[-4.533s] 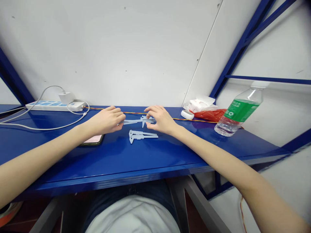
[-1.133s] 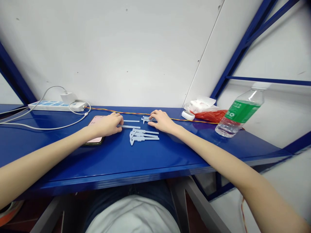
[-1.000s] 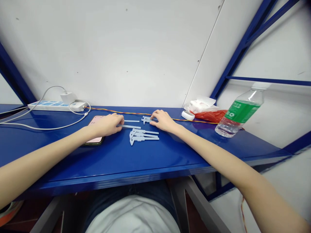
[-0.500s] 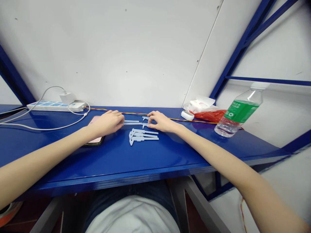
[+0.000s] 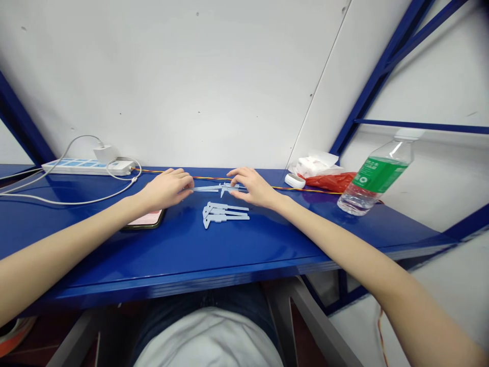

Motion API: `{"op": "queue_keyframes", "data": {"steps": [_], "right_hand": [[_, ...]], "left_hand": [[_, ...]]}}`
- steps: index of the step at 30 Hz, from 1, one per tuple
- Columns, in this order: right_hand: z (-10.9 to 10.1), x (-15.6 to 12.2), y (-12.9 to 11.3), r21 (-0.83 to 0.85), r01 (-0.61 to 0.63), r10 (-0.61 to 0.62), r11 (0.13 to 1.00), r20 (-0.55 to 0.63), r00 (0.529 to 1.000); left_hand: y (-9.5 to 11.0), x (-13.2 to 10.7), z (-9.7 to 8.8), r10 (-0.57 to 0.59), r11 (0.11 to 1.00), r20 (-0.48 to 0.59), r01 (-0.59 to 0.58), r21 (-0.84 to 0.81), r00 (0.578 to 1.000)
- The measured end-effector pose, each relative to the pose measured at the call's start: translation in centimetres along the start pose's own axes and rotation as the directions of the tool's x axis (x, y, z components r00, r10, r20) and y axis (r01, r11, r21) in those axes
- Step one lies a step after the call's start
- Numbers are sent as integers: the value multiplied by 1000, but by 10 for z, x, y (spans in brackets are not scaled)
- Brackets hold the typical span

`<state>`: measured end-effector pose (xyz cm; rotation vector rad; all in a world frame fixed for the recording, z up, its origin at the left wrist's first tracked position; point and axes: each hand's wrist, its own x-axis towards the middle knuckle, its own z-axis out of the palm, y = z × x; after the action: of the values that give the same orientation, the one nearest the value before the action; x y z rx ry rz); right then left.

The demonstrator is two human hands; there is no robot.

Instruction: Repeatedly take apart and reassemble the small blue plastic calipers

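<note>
Pale blue plastic vernier calipers (image 5: 226, 188) lie side by side toward the back of the blue table, between my two hands. My left hand (image 5: 168, 188) is curled, its thumb and fingertips at the left ends of their thin bars. Around the right part of these calipers is my right hand (image 5: 252, 189), with thumb and fingers parted. The thumb is close to a lower jaw; whether it touches cannot be made out. In front of them lies a fanned group of several similar calipers (image 5: 219, 216), bars to the right. A phone (image 5: 148, 219) lies partly under my left wrist.
A power strip (image 5: 72, 166) with a white charger and cable stands at the back left. A clear bottle with a green label (image 5: 382, 173), a red plastic bag (image 5: 324, 181), tissues and a white oval object (image 5: 295, 181) occupy the right. Twisted wires run along the wall.
The nearer of the calipers between my hands has moved back, close against the other. My left hand has shifted slightly left and back. My right hand's fingers have spread and lifted.
</note>
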<state>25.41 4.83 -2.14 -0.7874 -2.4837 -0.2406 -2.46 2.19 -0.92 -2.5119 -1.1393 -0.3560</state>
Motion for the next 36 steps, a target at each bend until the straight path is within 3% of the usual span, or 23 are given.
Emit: {"op": "queue_keyframes", "data": {"steps": [7,15,21,26,32,36], "right_hand": [[-2,0,-4,-73,59,-62,996,-49,997],[0,7,-36,-148,152,-160,977,-43,986],[-1,5,-37,-169,91,-99,981,-43,994],[2,4,-34,-165,74,-82,984,-42,996],[1,2,-22,-194,-69,51,979,-93,994],[1,2,-26,-188,-44,26,981,-100,995]], "left_hand": [[3,-1,-6,54,997,-53,-51,64,997],[30,1,-8,180,974,-150,-155,163,972],[35,0,-10,132,987,-168,-113,118,977],[33,1,-8,114,991,-117,-104,88,986],[21,-1,-4,-50,991,-109,63,118,993],[28,-2,-3,51,997,-59,-47,65,997]]}}
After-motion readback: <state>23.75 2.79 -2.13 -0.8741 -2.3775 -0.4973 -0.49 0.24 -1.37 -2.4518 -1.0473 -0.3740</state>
